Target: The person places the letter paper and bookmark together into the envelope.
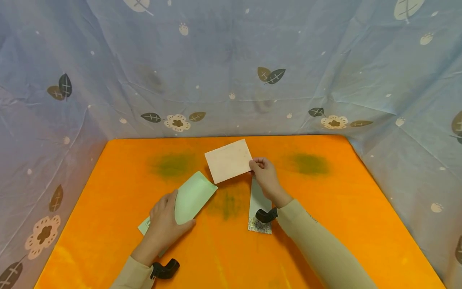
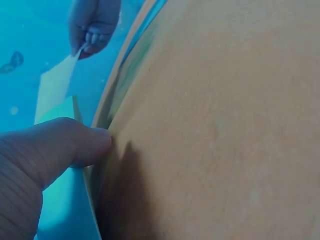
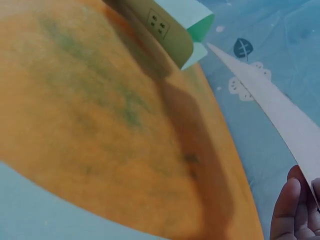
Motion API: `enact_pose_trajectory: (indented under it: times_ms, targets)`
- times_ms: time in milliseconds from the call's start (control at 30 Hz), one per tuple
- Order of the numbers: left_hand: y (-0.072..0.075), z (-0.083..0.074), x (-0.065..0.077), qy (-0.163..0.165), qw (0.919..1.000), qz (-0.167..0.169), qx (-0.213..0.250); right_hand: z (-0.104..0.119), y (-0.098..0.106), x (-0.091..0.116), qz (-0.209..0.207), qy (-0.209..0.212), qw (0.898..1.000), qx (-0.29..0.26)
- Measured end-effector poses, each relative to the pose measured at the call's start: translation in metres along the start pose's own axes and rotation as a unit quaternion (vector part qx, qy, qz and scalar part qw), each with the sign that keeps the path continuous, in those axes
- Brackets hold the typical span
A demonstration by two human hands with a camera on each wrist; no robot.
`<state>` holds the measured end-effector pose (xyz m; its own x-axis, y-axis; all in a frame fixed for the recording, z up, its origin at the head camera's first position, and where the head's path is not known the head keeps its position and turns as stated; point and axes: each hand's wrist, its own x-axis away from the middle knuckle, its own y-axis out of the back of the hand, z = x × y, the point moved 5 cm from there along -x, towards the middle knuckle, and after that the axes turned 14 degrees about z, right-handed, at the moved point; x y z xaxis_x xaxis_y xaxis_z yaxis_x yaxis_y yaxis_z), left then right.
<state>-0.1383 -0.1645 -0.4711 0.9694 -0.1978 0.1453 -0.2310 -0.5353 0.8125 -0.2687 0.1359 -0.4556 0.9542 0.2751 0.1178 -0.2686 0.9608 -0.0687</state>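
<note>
My left hand (image 1: 164, 218) grips a pale green paper envelope (image 1: 195, 194), its thumb along the near side. In the right wrist view the envelope (image 3: 172, 37) bows apart at its far end and bears a small printed square of characters. My right hand (image 1: 265, 176) pinches a plain cream card (image 1: 229, 160) by its right edge, between thumb and curled fingers. The card is held up, its lower left corner close to the envelope's open end. Seen from the left wrist, the card (image 2: 55, 87) rises just beyond the envelope's mouth.
Beneath my right wrist lies a pale grey-green paper strip (image 1: 255, 200) with a speckled end. An orange cloth (image 1: 325, 208) with green smudges covers the table. Blue curtains (image 1: 231, 60) with leaf and flower prints stand behind and at both sides.
</note>
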Motion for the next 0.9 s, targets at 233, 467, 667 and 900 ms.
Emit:
enact_pose_trajectory:
  times_ms: [233, 467, 667, 900]
  targets:
    - [0.001, -0.001, 0.002, -0.001, 1.0000, 0.004, -0.001, 0.007, -0.010, -0.003, 0.015, 0.000, 1.000, -0.001]
    - [0.003, -0.002, 0.004, -0.007, 1.0000, 0.003, -0.005, 0.013, -0.025, -0.007, 0.028, -0.001, 1.000, -0.007]
    - [0.003, -0.002, 0.007, -0.007, 1.0000, 0.001, -0.006, 0.014, -0.033, -0.009, 0.048, 0.005, 0.999, -0.017]
    - [0.006, -0.002, 0.010, -0.002, 0.9999, -0.002, -0.010, 0.012, -0.029, -0.009, 0.030, -0.005, 0.999, -0.017]
